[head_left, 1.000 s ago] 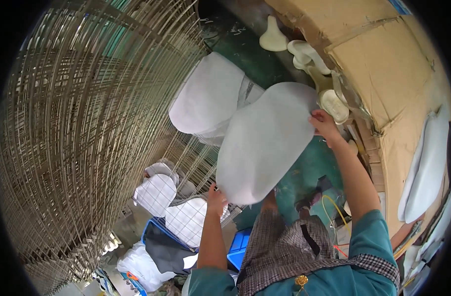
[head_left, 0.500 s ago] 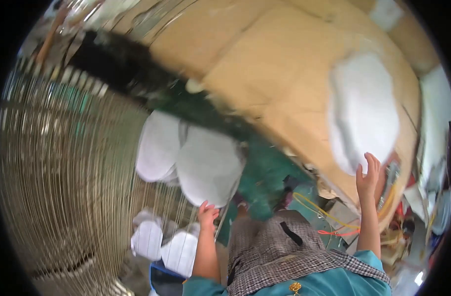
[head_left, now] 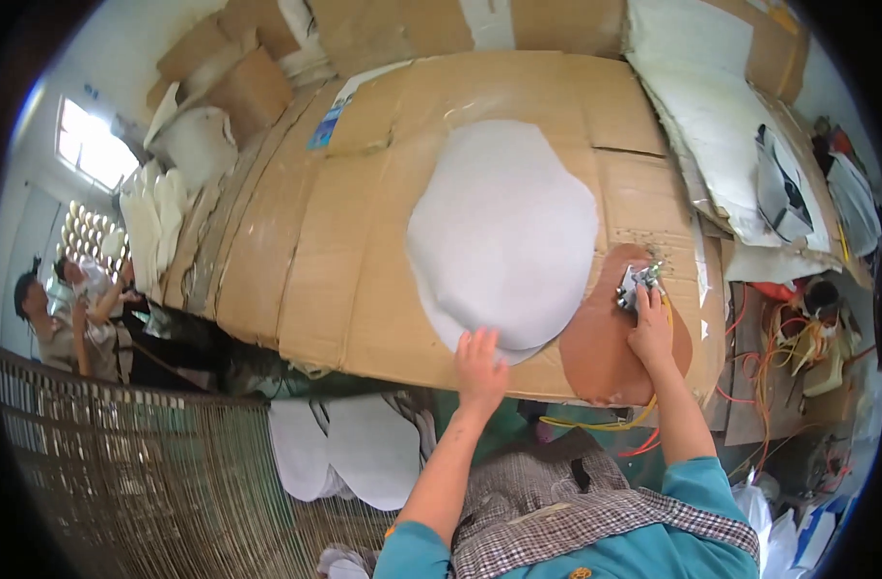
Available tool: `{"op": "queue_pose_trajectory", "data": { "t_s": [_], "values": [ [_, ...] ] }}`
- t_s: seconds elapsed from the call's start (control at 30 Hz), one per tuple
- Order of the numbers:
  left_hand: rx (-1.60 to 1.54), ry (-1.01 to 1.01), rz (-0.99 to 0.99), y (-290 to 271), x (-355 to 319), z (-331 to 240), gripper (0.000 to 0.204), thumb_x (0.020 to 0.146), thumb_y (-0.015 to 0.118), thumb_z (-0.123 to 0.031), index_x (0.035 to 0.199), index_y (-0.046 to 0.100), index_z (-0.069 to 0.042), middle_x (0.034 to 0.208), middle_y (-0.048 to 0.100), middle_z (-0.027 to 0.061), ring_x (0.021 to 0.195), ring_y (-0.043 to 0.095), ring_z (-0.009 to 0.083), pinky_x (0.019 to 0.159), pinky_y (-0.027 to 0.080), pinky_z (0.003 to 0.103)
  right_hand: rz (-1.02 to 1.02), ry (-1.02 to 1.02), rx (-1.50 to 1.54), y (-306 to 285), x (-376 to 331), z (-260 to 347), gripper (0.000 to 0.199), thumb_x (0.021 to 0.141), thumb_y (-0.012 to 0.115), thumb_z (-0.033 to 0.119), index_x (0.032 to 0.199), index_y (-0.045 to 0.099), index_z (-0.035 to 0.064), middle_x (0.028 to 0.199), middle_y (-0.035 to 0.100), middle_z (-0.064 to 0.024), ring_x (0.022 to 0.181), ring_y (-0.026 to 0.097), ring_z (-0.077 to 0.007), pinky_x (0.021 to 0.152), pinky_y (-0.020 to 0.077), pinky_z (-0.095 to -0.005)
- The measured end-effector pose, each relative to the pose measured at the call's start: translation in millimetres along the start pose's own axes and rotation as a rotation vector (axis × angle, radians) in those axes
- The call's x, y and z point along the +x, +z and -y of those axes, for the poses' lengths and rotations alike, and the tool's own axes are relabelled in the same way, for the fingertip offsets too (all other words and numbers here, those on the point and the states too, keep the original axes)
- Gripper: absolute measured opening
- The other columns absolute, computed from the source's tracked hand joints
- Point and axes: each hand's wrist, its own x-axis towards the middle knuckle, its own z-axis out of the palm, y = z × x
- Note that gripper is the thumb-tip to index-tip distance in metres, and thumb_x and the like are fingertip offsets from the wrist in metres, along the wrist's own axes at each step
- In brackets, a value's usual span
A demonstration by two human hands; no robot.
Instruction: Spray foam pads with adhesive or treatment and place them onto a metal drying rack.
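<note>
A pale grey, rounded sheet [head_left: 503,232] lies flat on the cardboard-covered table, with another edge showing beneath its near side. My left hand [head_left: 481,369] rests at that near edge, fingers apart and touching it. To the right, a reddish-brown shaped pad [head_left: 600,352] lies on the cardboard. On its upper part is a silver metal spray gun [head_left: 637,287] with a yellow hose. My right hand [head_left: 653,326] has its fingers closed on the spray gun; its grip is partly hidden by the hand.
Cardboard [head_left: 325,261] covers the table. Pale sheets [head_left: 349,449] lie on a slatted rack [head_left: 171,444] at the lower left. Tangled hoses [head_left: 764,372] hang right of the table. Other people [head_left: 84,318] are at the far left. White sheeting [head_left: 706,125] lies at the back right.
The view has swung from the rack toward the table. My left hand has come from beside the rack's sheets to the table sheet. My right hand has moved from the white sheet onto the spray gun.
</note>
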Motion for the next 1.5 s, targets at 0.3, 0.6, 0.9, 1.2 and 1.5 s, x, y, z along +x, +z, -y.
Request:
{"op": "queue_pose_trajectory", "data": {
  "t_s": [0.3,0.6,0.9,1.2,1.5],
  "values": [
    [0.297,0.127,0.171,46.6,40.0,-10.5,0.059,0.081,0.057,-0.034,0.133,0.039,-0.013,0.14,0.032,0.0149,0.13,0.023,0.0387,0.102,0.02,0.057,0.273,0.11,1.013,-132.9,-72.0,-16.9,0.054,0.076,0.064,0.002,0.126,0.043,0.0058,0.107,0.055,-0.0038,0.095,0.053,-0.0117,0.082,0.0435,-0.0273],
    [-0.015,-0.076,-0.03,9.5,-34.2,33.1,0.05,0.073,0.063,-0.015,0.12,0.048,-0.005,0.122,0.048,0.0193,0.116,0.041,0.0374,0.098,0.034,0.046,0.488,-0.176,1.212,-213.6,-113.2,40.4,0.055,0.078,0.057,-0.005,0.129,0.039,0.0049,0.1,0.052,-0.0031,0.089,0.051,-0.0106,0.076,0.0427,-0.0249],
    [-0.079,-0.84,-0.33,-4.8,-212.9,137.7,0.041,0.071,0.054,-0.003,0.112,0.052,-0.002,0.1,0.058,0.0156,0.095,0.055,0.0332,0.086,0.043,0.04,0.125,-0.107,1.077,-210.0,-100.2,39.1,0.051,0.078,0.061,0.0,0.127,0.045,0.0012,0.094,0.056,-0.0026,0.08,0.054,-0.0103,0.074,0.0455,-0.0251],
    [-0.338,-1.461,-0.092,19.8,-285.9,176.6,0.029,0.071,0.055,-0.004,0.1,0.059,-0.002,0.081,0.061,0.0126,0.067,0.06,0.0252,0.053,0.046,0.033,0.299,-0.097,1.096,-231.2,-149.0,10.9,0.055,0.077,0.063,0.005,0.127,0.043,-0.0005,0.083,0.058,-0.0049,0.074,0.058,-0.0127,0.07,0.0502,-0.0299],
    [-0.635,-1.297,0.217,12.5,-176.8,103.7,0.033,0.08,0.055,-0.007,0.113,0.054,-0.006,0.087,0.063,0.0081,0.061,0.061,0.0161,0.049,0.046,0.026,0.141,0.097,1.102,-247.7,-157.9,2.4,0.052,0.077,0.064,0.003,0.125,0.045,-0.0023,0.082,0.058,-0.0015,0.074,0.056,-0.0091,0.069,0.0475,-0.0238]
  ]
}}
